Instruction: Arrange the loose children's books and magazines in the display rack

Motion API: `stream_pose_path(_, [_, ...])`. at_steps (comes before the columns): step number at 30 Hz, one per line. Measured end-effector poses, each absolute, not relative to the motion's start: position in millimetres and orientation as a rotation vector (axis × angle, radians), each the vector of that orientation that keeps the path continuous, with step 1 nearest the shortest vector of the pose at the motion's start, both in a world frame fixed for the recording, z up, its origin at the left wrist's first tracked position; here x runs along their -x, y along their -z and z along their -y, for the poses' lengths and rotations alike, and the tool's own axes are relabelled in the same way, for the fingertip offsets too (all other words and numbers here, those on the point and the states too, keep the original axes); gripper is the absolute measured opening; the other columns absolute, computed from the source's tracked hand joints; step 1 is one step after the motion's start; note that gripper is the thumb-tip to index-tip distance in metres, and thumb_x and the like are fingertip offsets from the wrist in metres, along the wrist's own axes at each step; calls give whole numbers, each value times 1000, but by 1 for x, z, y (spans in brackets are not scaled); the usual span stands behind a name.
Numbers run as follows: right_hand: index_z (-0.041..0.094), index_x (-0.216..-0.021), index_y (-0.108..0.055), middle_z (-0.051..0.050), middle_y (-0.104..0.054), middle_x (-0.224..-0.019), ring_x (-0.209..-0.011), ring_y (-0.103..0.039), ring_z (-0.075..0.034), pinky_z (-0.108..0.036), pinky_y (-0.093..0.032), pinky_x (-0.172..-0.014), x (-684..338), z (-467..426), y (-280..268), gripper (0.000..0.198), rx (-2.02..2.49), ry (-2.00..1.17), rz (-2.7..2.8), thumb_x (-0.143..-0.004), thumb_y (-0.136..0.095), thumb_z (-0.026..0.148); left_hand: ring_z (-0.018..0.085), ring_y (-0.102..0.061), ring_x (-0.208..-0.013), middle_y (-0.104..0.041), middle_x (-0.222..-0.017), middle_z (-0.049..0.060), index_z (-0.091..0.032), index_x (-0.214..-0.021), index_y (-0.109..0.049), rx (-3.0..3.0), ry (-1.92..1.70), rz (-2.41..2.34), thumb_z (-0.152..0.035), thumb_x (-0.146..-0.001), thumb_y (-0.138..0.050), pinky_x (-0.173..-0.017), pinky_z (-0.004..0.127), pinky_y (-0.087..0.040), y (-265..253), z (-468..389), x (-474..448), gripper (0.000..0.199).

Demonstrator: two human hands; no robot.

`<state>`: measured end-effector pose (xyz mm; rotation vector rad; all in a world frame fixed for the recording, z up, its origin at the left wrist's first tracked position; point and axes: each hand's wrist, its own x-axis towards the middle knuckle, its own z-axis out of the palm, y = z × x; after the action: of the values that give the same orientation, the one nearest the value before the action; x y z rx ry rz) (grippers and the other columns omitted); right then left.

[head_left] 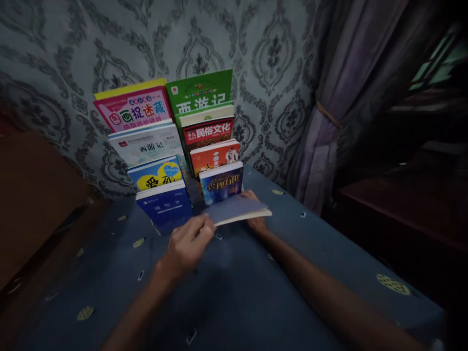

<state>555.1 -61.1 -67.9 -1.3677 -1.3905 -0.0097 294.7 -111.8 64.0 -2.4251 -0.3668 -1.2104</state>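
Observation:
A thin book with a plain bluish cover (237,208) is held nearly flat between my two hands, its pale page edges towards me. My left hand (192,239) is closed on its left corner. Under and behind its right end, my right hand (256,219) grips it, with some fingers hidden by the book. Just behind it stands a dark blue book with gold lettering (222,183), the front one of the right-hand row. To the left, a blue booklet with white characters (166,207) leans at the front of the other row.
Two stepped rows of upright books rise towards the patterned wall (201,39), with a green book (201,87) and a pink book (133,108) near the back. A blue tablecloth (234,292) covers the table. Right are a tied curtain (321,126) and the table's edge; a brown panel (32,195) stands left.

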Motion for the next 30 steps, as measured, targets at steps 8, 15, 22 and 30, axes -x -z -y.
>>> stream_pose_path(8, [23,-129,-56,-12,-63,-115,-105,-63,-27,-42,-57,-83,-567,67,12,43,1244,225,1283,-95,-59,49,13,-71,-69,-71,-78,3,-19,-96,-57,2580,1452,532,-12,-101,-47,-62,21,-52,-52,112,-276,13])
stream_pose_path(15, [26,-142,-54,-14,-59,-141,-128,-53,-33,-53,-41,-106,-561,54,-39,49,1331,735,1873,-96,-60,43,14,-72,-66,-72,-79,1,-22,-101,-53,2727,1537,574,-23,-103,-49,-57,24,-52,-38,118,-275,4])
stream_pose_path(22, [32,-145,-52,-9,-61,-143,-132,-56,-29,-51,-45,-107,-560,60,-34,46,1310,800,1950,-99,-54,29,16,-74,-67,-75,-80,0,-25,-106,-52,2774,1617,653,-33,-104,-48,-58,28,-55,-25,114,-274,10])
stream_pose_path(30, [28,-136,-56,-9,-69,-131,-124,-63,-27,-46,-49,-102,-555,61,-35,39,1198,878,1909,-97,-59,26,16,-71,-61,-74,-76,-1,-23,-103,-51,2755,1610,590,-36,-105,-43,-52,28,-50,-24,109,-274,16])
